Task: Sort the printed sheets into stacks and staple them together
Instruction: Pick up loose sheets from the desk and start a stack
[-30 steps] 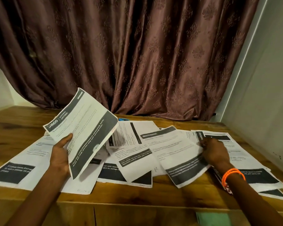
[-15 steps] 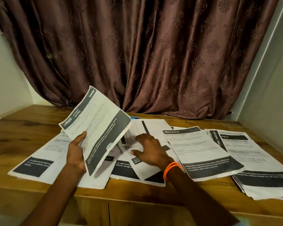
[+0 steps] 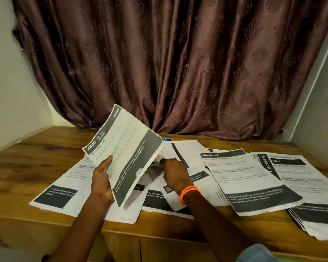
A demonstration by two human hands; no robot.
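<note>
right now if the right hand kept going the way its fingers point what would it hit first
The right hand points away from the person, fingertips already at the white sheet with a black stripe in the middle of the pile. Going on, it would probably slide along that sheet toward the curtain; depth is hard to judge.

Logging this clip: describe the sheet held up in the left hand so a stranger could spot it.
On the wooden table before the curtain, most sheets lie flat. The held sheet tilts up in the left hand, headed "3800 KITCHEN".
</note>
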